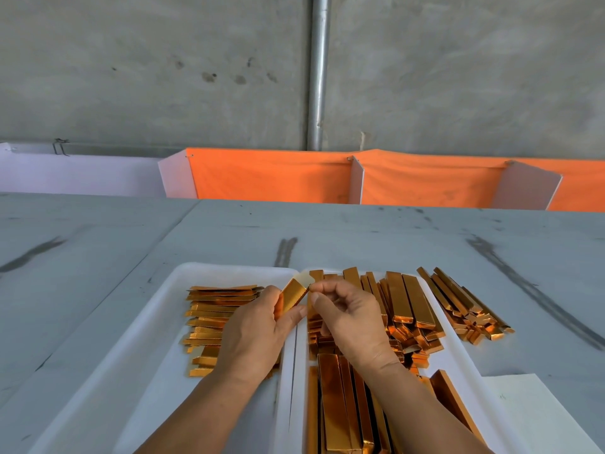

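My left hand point(252, 335) grips a slim gold foil box point(292, 297) above the gap between two white trays. Its open end points up and away, with a pale flap point(304, 279) showing. My right hand point(350, 317) pinches that flap end with thumb and forefinger. The left tray point(157, 322) holds a stack of flat gold box blanks point(212, 319), partly hidden by my left hand. The right tray point(451, 348) is heaped with folded gold boxes point(406, 303).
More gold boxes point(465, 306) lie on the grey table point(360, 231) just right of the right tray. A white sheet point(530, 407) sits at the near right. Orange cloth panels point(271, 175) with white dividers stand behind the table, before a concrete wall with a metal pipe point(319, 70).
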